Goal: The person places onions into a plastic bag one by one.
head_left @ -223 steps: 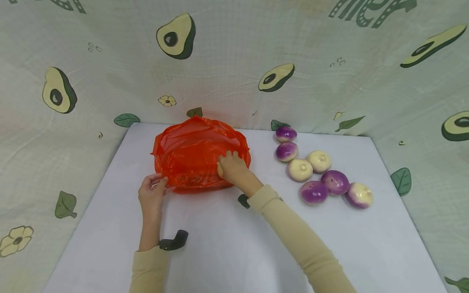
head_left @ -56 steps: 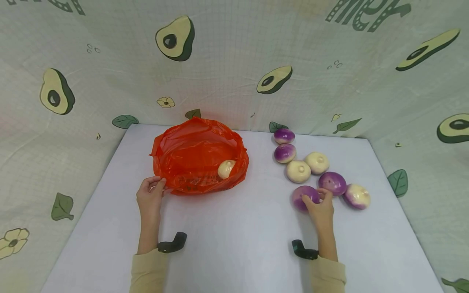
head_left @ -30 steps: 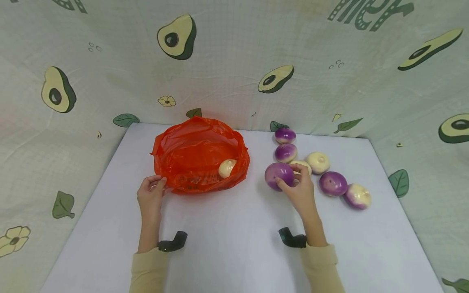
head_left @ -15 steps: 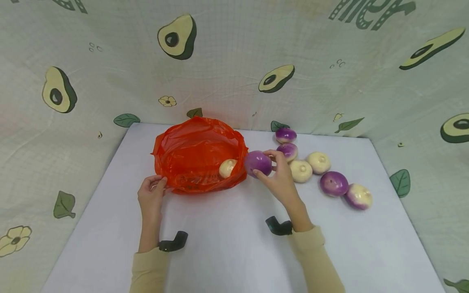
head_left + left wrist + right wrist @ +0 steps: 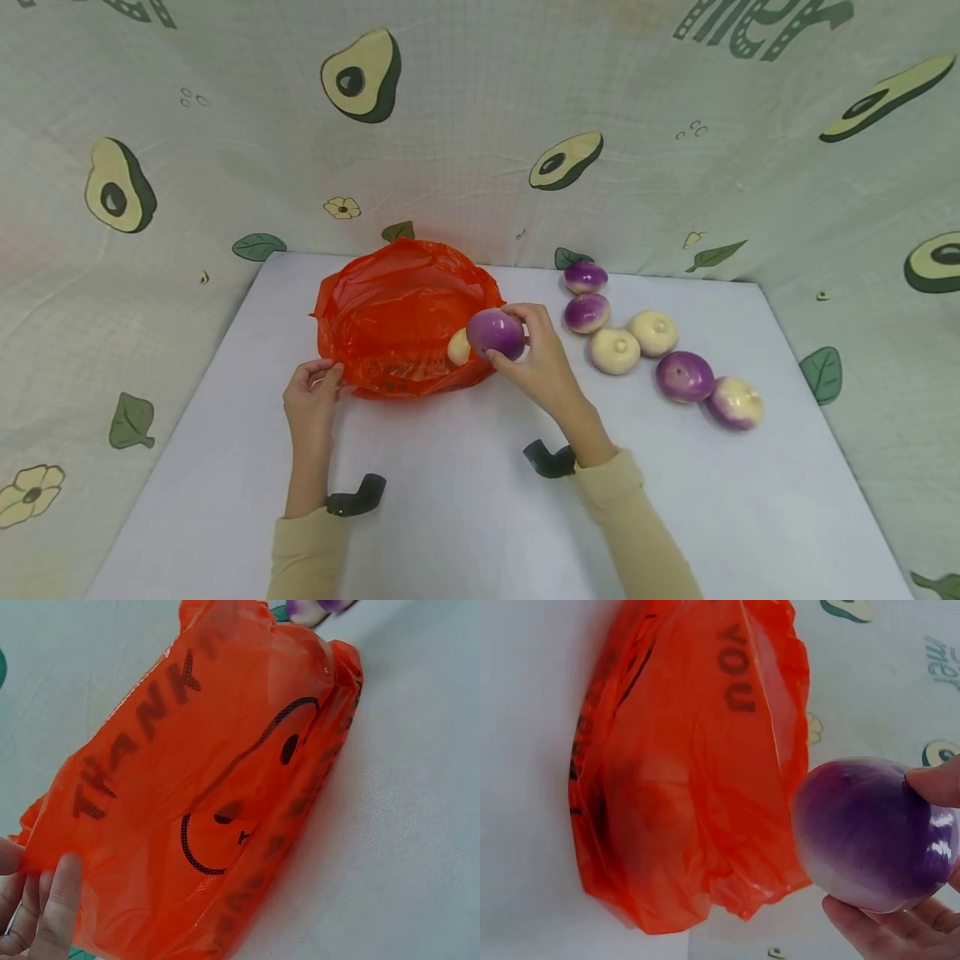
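A thin red plastic bag (image 5: 397, 325) stands with its mouth spread wide on the white table, black print on its side in both wrist views. My left hand (image 5: 310, 398) pinches the bag's near left rim between thumb and fingers. In my right hand (image 5: 542, 367) is a purple turnip (image 5: 497, 332), gripped between thumb and fingers at the bag's right rim. Part of a cream turnip (image 5: 458, 347) shows inside the bag, half covered by the held one. The right wrist view shows the held turnip (image 5: 874, 832) beside the bag's top edge.
To the right of the bag lie several more turnips: two purple ones at the back, a cream turnip (image 5: 614, 351) beside another, then a purple turnip (image 5: 685, 377) touching a cream-and-purple turnip (image 5: 736, 402). An avocado-print cloth (image 5: 465, 125) hangs behind the white table (image 5: 442, 500).
A cream turnip now sits in the bag. My right hand took the nearest purple turnip from the group and carried it left to the bag's rim. My left hand kept its place.
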Tool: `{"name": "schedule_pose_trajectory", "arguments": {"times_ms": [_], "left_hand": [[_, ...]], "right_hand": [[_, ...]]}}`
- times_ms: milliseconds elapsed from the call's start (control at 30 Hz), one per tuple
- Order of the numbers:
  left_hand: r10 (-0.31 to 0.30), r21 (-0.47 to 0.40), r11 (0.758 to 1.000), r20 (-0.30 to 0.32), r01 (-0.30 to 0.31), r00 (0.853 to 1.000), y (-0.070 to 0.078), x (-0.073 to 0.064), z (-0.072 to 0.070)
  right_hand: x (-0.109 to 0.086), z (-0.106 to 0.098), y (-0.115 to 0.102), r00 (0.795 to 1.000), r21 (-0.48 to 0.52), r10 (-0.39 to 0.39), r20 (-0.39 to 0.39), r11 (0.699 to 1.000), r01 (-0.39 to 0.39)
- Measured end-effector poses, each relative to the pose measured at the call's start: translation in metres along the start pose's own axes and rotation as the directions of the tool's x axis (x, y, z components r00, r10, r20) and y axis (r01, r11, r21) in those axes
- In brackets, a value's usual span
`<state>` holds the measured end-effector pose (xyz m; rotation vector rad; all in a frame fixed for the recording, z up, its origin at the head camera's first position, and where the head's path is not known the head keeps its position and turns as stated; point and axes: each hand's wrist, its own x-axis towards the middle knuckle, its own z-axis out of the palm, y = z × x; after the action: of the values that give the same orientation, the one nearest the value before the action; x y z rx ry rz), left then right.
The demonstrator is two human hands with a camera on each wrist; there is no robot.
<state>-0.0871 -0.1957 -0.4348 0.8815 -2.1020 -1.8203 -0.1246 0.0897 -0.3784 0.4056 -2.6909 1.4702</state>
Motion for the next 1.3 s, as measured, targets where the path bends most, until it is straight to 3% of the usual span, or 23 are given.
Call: {"name": "schedule_pose_trajectory", "arguments": {"times_ms": [333,700,1000,1300], "left_hand": [[0.002,0.003,1.000,0.005,-0.002,1.000,0.000,0.000,0.000],[0.013,-0.017,1.000,0.014,-0.013,1.000,0.000,-0.001,0.000],[0.018,-0.027,0.999,0.014,-0.018,1.000,0.000,-0.002,0.000],[0.007,-0.018,1.000,0.004,-0.007,1.000,0.000,-0.002,0.000]], "right_hand": [[0.009,0.017,-0.008,0.993,-0.071,-0.106,0.041,0.991,0.109],[0.018,0.036,-0.014,0.975,-0.166,-0.141,0.171,0.971,0.169],[0.020,0.047,-0.019,0.946,-0.233,-0.201,0.255,0.937,0.262],[0.025,0.059,-0.022,0.906,-0.305,-0.147,0.397,0.910,0.281]]}}
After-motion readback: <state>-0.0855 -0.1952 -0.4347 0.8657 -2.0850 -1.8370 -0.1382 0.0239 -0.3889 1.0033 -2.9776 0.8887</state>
